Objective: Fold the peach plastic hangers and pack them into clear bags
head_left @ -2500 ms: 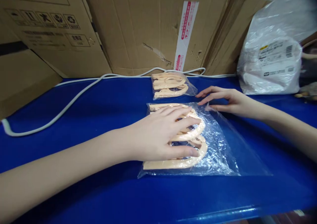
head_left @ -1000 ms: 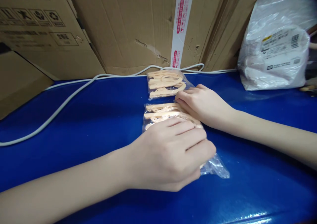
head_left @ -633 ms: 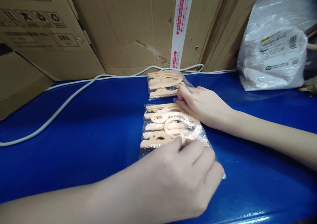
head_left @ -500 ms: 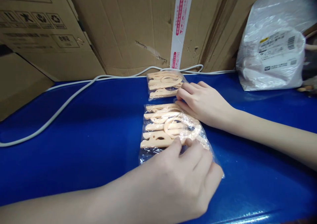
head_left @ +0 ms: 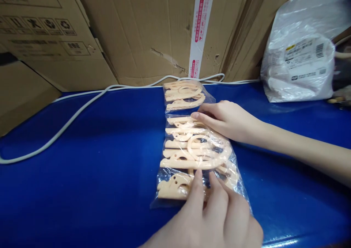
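Observation:
A clear plastic bag [head_left: 175, 145] lies flat, holding several beige pieces that look like folding clothes hangers [head_left: 181, 164]. Across its near part rests my left hand [head_left: 219, 215], fingers stretched and slightly apart, the tips touching the plastic around the nearest hanger. At the bag's far right edge is my right hand [head_left: 233, 120]. Its thumb lies along the top of the plastic and the other fingers are curled, partly hidden, seeming to pinch that edge. Just beyond it lies a second clear bag [head_left: 189, 94] of similar beige hangers, close to my right knuckles.
The bags lie on a blue tabletop [head_left: 95, 175]. Cardboard boxes [head_left: 142, 29] stand along the back and left. A white cable [head_left: 74, 118] runs over the left side and along the back. A white plastic package [head_left: 298, 69] with a label sits at the back right.
My left hand has moved toward me, and the near bag's hangers now lie more spread out. The right thumb has come forward onto the bag, and its fingers have drawn off the far bag.

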